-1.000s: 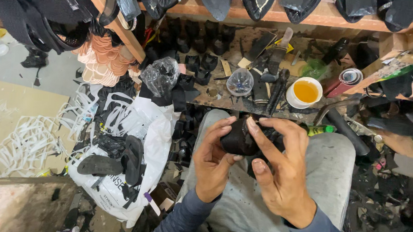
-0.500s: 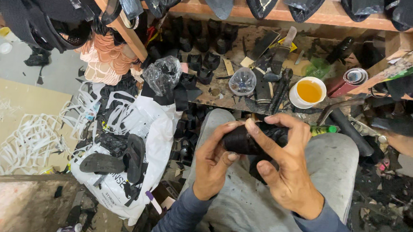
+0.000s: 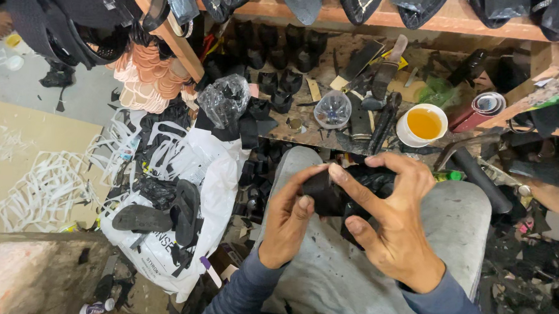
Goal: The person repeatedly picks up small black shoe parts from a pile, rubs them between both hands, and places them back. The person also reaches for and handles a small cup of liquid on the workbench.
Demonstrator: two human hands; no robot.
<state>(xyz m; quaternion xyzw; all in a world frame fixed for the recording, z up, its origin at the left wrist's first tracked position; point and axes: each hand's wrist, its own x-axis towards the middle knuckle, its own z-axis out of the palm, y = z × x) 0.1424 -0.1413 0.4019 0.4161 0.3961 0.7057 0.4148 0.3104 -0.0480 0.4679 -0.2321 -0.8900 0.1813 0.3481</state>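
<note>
Two hands grip one black shoe piece [image 3: 328,194] over the lap: the left hand [image 3: 289,224] pinches its near end, the right hand [image 3: 394,220] curls over it. It sits below the bench [image 3: 319,130], near the bowl of yellow glue [image 3: 424,123].

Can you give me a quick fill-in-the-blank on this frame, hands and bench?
1. Both hands, the left hand and the right hand, grip one ____ -coloured shoe part over the lap.
2. The white cup on the workbench holds a ____ liquid.
3. Black soles lie on a ____ sack on the person's left.
4. The person's trousers are ____.

Missing words: black; yellow; white; grey
</note>
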